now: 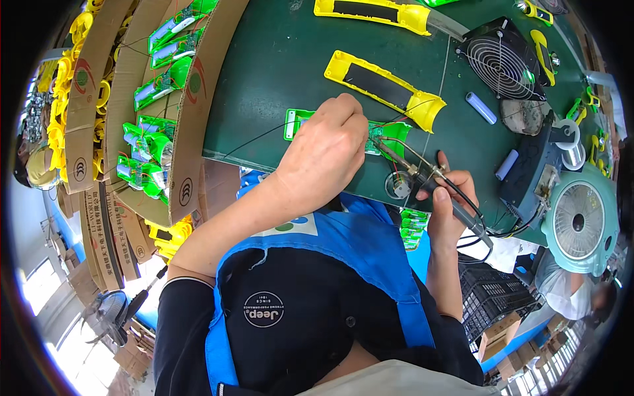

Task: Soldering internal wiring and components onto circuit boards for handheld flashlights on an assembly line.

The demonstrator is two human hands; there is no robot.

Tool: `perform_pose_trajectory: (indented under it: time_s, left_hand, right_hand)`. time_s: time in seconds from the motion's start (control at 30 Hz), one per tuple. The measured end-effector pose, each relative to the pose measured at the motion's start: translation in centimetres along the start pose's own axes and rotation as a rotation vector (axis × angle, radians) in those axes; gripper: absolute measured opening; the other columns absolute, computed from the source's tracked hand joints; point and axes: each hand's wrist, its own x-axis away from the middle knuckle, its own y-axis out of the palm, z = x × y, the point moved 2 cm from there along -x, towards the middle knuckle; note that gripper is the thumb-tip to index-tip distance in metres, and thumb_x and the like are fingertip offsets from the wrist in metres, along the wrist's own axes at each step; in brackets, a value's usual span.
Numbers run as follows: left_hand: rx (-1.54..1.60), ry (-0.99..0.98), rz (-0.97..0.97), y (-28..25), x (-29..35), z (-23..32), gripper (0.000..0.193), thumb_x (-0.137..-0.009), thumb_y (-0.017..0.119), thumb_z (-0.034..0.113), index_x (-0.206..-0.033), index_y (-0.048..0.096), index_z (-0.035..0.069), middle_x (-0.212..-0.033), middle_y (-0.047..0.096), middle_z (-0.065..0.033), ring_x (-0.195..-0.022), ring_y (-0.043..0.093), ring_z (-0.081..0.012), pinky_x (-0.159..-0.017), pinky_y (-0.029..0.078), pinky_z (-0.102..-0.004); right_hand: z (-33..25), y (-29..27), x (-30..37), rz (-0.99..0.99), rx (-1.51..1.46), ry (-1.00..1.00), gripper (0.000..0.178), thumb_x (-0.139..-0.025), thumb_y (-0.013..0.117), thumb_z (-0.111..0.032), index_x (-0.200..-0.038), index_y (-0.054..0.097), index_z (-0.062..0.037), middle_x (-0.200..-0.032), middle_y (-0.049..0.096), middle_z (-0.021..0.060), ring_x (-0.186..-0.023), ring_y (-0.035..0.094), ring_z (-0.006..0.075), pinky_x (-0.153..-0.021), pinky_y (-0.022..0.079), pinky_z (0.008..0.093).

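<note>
Near the table's front edge lies a green plastic housing [300, 121] with a circuit board and thin red and black wires. My left hand [330, 138] is over its middle, fingers curled together; whatever they pinch is hidden beneath them. Held in my right hand [456, 198] is a soldering iron [467, 216] with a thin metal guide tube along it. Its tip meets the board end of the housing, just right of my left fingers. A round clear lens part [398, 185] sits below the tip. Beyond the housing lies a yellow shell [386, 89] with a dark panel.
Left stands a cardboard box [198, 112] of wired green housings. Another yellow shell [373, 13] lies farther back. On the right are a black square fan [502, 56], blue battery cells [481, 107], a soldering station [528, 175], a solder reel [572, 148] and a pale green fan [580, 221].
</note>
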Motion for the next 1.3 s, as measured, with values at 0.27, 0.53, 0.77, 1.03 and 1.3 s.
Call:
perform_pose_trajectory:
  time_s: [0.27, 0.53, 0.77, 1.03, 1.3]
  left_hand:
    - [-0.036, -0.015, -0.047, -0.2, -0.4, 0.3, 0.012, -0.067, 0.061, -0.007, -0.074, 0.052, -0.002, -0.088, 0.052, -0.0130, -0.082, 0.056, -0.0309, -0.071, 0.048, -0.0380]
    - [-0.085, -0.012, -0.053, 0.0, -0.6, 0.4, 0.012, -0.067, 0.060, -0.007, -0.073, 0.051, -0.002, -0.084, 0.051, -0.0137, -0.079, 0.055, -0.0317, -0.069, 0.047, -0.0390]
    - [-0.085, -0.021, -0.070, -0.1, -0.8, 0.4, 0.012, -0.067, 0.059, -0.007, -0.074, 0.051, -0.002, -0.083, 0.050, -0.0140, -0.078, 0.055, -0.0320, -0.068, 0.047, -0.0388]
    - [-0.093, -0.016, -0.073, -0.1, -0.9, 0.6, 0.010, -0.068, 0.059, -0.007, -0.073, 0.051, -0.003, -0.083, 0.050, -0.0142, -0.079, 0.055, -0.0318, -0.069, 0.047, -0.0389]
    - [-0.053, -0.012, -0.073, -0.4, -0.9, 0.4, 0.011, -0.068, 0.060, -0.007, -0.072, 0.051, -0.002, -0.082, 0.050, -0.0142, -0.077, 0.055, -0.0316, -0.068, 0.047, -0.0391]
  right_hand:
    - [-0.2, -0.1, -0.1, -0.035, 0.043, -0.006, 0.018, -0.084, 0.063, -0.016, -0.088, 0.050, -0.0037, -0.065, 0.064, 0.0045, -0.066, 0.063, 0.0105, -0.112, 0.020, 0.0528]
    - [0.1, -0.4, -0.5, -0.120, 0.144, -0.169, 0.024, -0.081, 0.071, -0.019, -0.088, 0.051, -0.0065, -0.070, 0.064, 0.0032, -0.069, 0.064, 0.0137, -0.107, 0.028, 0.0558]
    - [0.5, -0.7, -0.3, -0.098, 0.019, -0.112, 0.024, -0.085, 0.066, -0.022, -0.090, 0.050, -0.0047, -0.067, 0.065, 0.0053, -0.073, 0.066, 0.0126, -0.110, 0.023, 0.0545]
    - [0.4, -0.9, -0.3, 0.041, -0.104, -0.015, 0.019, -0.086, 0.059, -0.017, -0.094, 0.048, -0.0029, -0.068, 0.063, 0.0076, -0.068, 0.063, 0.0136, -0.111, 0.023, 0.0543]
    - [-1.6, 0.2, -1.6, 0.156, -0.120, -0.103, 0.034, -0.084, 0.067, -0.014, -0.106, 0.043, -0.0031, -0.086, 0.056, 0.0113, -0.072, 0.057, 0.0149, -0.067, 0.047, 0.0261]
